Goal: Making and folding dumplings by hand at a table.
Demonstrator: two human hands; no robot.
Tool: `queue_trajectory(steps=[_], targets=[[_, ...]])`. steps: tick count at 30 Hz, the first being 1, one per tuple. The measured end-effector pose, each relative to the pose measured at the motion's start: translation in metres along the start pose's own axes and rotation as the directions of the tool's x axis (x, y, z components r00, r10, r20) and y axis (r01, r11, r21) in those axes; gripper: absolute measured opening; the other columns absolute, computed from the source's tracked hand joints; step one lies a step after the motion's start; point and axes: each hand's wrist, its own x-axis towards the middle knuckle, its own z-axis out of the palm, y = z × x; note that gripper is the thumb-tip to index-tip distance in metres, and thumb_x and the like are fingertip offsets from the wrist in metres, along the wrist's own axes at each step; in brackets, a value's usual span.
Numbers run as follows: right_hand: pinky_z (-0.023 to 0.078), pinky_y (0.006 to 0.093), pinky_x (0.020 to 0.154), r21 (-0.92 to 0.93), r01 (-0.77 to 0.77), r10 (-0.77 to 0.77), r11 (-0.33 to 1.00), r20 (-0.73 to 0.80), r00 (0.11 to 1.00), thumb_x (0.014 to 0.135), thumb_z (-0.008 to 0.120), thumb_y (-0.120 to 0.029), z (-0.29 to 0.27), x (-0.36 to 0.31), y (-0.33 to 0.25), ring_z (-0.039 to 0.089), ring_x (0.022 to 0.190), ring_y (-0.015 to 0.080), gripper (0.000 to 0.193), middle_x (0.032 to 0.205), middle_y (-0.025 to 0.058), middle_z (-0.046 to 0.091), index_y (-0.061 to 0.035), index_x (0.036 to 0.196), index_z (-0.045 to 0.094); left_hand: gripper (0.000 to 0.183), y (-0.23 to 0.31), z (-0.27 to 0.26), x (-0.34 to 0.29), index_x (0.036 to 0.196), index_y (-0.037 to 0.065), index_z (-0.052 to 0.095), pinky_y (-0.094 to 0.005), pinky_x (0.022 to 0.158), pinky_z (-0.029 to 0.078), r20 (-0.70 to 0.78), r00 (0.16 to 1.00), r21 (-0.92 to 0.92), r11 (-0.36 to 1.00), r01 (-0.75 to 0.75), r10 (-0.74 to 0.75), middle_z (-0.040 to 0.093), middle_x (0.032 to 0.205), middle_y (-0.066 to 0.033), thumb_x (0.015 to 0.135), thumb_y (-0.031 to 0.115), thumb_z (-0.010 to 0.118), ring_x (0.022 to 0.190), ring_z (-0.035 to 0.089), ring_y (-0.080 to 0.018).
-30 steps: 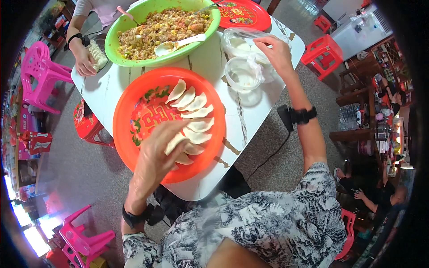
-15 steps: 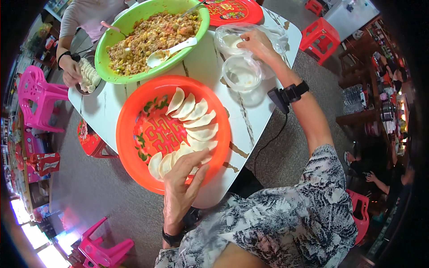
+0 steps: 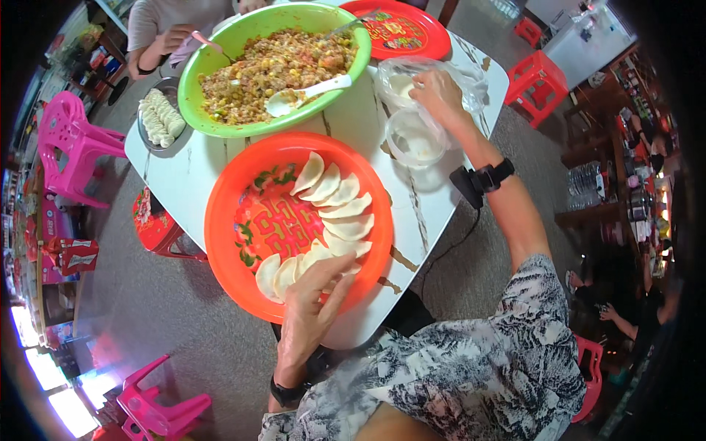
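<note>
My left hand lies over the near rim of an orange-red round tray, fingers stretched out and thumb apart. Beneath its fingers are some of the folded dumplings, which form a curved row along the tray's right and near sides. Beyond the tray to the right, my right hand reaches into a clear plastic bag. Its fingertips are pinched at the pale round dumpling wrappers there; how many they grip is hidden. A clear round tub with white residue inside stands just nearer than the bag.
A large green basin of chopped filling holds a white spoon. Beside it are a metal dish of dumplings and a red tray. Across the table sits another person. Pink chairs and red stools surround the table.
My view has shifted slightly, so the table sits further right. The other person's hand has left the metal dish and risen toward the green basin. My hands stay at the same places.
</note>
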Motion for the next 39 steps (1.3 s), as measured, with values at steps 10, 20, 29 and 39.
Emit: queue_trajectory(steps=[10, 20, 29, 39], targets=[[0.052, 0.0385, 0.072, 0.245, -0.264, 0.231, 0.933, 0.155, 0.96, 0.069, 0.07, -0.026, -0.003, 0.025, 0.017, 0.068, 0.077, 0.0271, 0.022, 0.078, 0.0127, 0.069, -0.0106, 0.084, 0.074, 0.029, 0.001, 0.002, -0.002, 0.119, -0.001, 0.061, -0.0276, 0.078, 0.052, 0.023, 0.999, -0.063, 0.997, 0.035, -0.033, 0.067, 0.106, -0.0113, 0.09, 0.005, 0.06, 0.089, 0.064, -0.017], [0.051, 0.0282, 0.07, 0.677, -0.239, 0.166, 0.696, 0.172, 0.971, 0.088, 0.066, -0.02, -0.017, 0.025, 0.017, 0.063, 0.082, 0.0125, 0.021, 0.089, 0.005, 0.065, -0.0027, 0.099, 0.062, 0.027, -0.019, 0.007, 0.002, 0.119, -0.002, 0.062, -0.0274, 0.086, 0.05, 0.068, 0.997, -0.317, 0.948, 0.04, -0.02, 0.067, 0.109, -0.0095, 0.094, 0.007, 0.057, 0.101, 0.064, -0.0153], [0.05, 0.0257, 0.076, 0.878, -0.184, -0.05, 0.442, 0.229, 0.972, 0.093, 0.062, -0.023, -0.081, -0.011, -0.041, 0.059, 0.087, 0.0085, 0.018, 0.094, -0.0008, 0.061, -0.0089, 0.103, 0.06, 0.038, -0.01, 0.007, 0.023, 0.131, -0.001, 0.051, -0.0335, 0.095, 0.048, 0.168, 0.985, -0.641, 0.754, 0.144, -0.046, 0.061, 0.12, -0.0122, 0.096, 0.012, 0.054, 0.11, 0.06, -0.0198], [0.045, 0.0203, 0.066, 0.9, -0.241, -0.572, 0.363, 0.42, 0.704, 0.094, 0.061, -0.023, -0.119, -0.068, -0.149, 0.054, 0.078, 0.0028, 0.016, 0.089, -0.0033, 0.06, -0.0083, 0.102, 0.06, 0.068, -0.001, 0.002, 0.072, 0.142, 0.002, 0.032, -0.0428, 0.108, 0.039, 0.099, 0.994, -0.979, 0.184, 0.089, 0.042, 0.046, 0.136, -0.0124, 0.092, 0.036, 0.062, 0.126, 0.047, -0.0251]])
